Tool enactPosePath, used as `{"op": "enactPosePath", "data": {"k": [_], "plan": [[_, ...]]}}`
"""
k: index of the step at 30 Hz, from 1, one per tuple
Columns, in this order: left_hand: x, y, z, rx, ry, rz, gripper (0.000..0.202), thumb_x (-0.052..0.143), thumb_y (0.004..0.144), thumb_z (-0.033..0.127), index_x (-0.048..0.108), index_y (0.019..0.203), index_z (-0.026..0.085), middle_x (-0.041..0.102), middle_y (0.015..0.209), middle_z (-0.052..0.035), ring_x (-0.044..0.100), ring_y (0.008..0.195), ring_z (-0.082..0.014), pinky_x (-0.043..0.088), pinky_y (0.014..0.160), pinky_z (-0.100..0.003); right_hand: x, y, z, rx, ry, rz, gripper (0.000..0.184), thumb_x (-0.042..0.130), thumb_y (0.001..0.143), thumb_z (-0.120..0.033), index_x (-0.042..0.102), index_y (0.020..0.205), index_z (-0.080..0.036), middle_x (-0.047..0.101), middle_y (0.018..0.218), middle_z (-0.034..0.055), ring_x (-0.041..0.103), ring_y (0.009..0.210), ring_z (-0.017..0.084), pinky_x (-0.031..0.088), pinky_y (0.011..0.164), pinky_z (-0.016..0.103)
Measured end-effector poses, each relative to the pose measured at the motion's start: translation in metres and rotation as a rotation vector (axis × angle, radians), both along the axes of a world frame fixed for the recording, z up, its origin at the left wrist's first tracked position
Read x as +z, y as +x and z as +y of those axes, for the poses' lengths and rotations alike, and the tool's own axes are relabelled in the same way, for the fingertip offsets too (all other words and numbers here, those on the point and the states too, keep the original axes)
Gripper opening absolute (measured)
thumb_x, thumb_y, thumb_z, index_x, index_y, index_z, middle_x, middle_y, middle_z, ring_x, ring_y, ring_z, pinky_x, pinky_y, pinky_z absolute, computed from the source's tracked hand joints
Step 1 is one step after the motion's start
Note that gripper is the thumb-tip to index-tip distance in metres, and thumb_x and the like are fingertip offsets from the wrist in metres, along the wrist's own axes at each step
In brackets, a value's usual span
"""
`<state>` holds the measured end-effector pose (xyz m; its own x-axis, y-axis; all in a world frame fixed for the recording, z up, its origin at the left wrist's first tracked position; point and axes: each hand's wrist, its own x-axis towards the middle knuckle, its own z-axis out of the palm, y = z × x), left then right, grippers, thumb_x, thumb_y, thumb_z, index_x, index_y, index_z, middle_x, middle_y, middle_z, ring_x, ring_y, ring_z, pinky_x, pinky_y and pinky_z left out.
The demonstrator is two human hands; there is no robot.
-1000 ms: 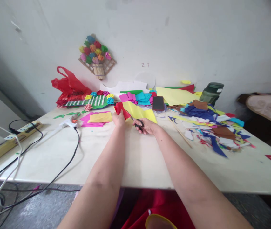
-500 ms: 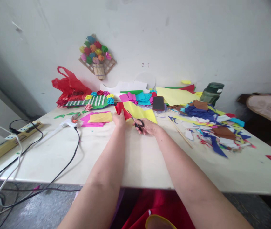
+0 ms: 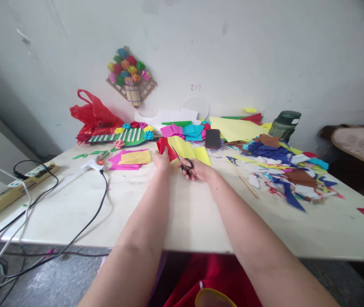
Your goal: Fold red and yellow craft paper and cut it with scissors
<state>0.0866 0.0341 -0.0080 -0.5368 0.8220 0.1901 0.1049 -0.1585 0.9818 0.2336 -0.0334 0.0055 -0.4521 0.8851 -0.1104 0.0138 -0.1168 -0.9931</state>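
Observation:
My left hand (image 3: 161, 158) is closed on a piece of red paper (image 3: 166, 147), which lies over a larger yellow sheet (image 3: 191, 150). In my right hand (image 3: 198, 170) are black-handled scissors (image 3: 187, 165), their blades pointing up and left along the right edge of the red paper. Whether the blades have paper between them is too small to tell. Left of my left hand, pink sheets (image 3: 114, 161) lie under an orange-yellow piece of paper (image 3: 135, 157).
A hot glue gun (image 3: 95, 164) with a black cord lies left, near a power strip (image 3: 15, 187). Behind are a flower-trimmed green board (image 3: 139, 137), a red plastic bag (image 3: 95, 111) and a phone (image 3: 213, 138). Rightward are a wooden stick (image 3: 242, 178), paper scraps (image 3: 292, 177) and a green bottle (image 3: 284, 125).
The red and yellow papers have shifted slightly to the right with my left hand. The scissors have hardly moved.

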Motion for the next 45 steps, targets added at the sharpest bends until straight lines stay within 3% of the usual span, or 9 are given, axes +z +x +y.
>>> {"op": "enactPosePath", "data": {"k": [26,39,45], "plan": [[0.0049,-0.0030,-0.0034,-0.001,-0.023,-0.047,0.023,0.056,0.069,0.033,0.059,0.076,0.011,0.060,0.068,-0.0074,0.057,0.059,-0.0157,0.041,0.052,-0.024,0.0056,-0.0049,-0.0063,-0.012,0.035,-0.015,0.038,0.053,0.080,-0.051,0.053,0.083,-0.013,0.051,0.054,-0.0041,0.047,0.036,0.005,0.029,0.025,0.015],[0.0000,-0.0062,0.0025,0.000,-0.038,-0.041,0.025,0.056,0.068,0.034,0.061,0.078,0.012,0.062,0.071,-0.0083,0.059,0.064,-0.0178,0.044,0.057,-0.026,0.0086,-0.0074,-0.0092,-0.035,0.025,-0.040,0.028,0.053,0.083,-0.041,0.053,0.080,-0.013,0.049,0.051,-0.0051,0.045,0.034,0.005,0.027,0.024,0.015],[-0.0011,-0.0064,0.0044,0.008,-0.027,-0.038,0.026,0.055,0.068,0.036,0.061,0.077,0.012,0.061,0.069,-0.0076,0.059,0.064,-0.0177,0.043,0.057,-0.026,0.0065,-0.0069,-0.0079,-0.024,0.018,-0.029,0.030,0.054,0.081,-0.043,0.053,0.081,-0.013,0.050,0.052,-0.0046,0.046,0.035,0.005,0.029,0.025,0.014]]}}
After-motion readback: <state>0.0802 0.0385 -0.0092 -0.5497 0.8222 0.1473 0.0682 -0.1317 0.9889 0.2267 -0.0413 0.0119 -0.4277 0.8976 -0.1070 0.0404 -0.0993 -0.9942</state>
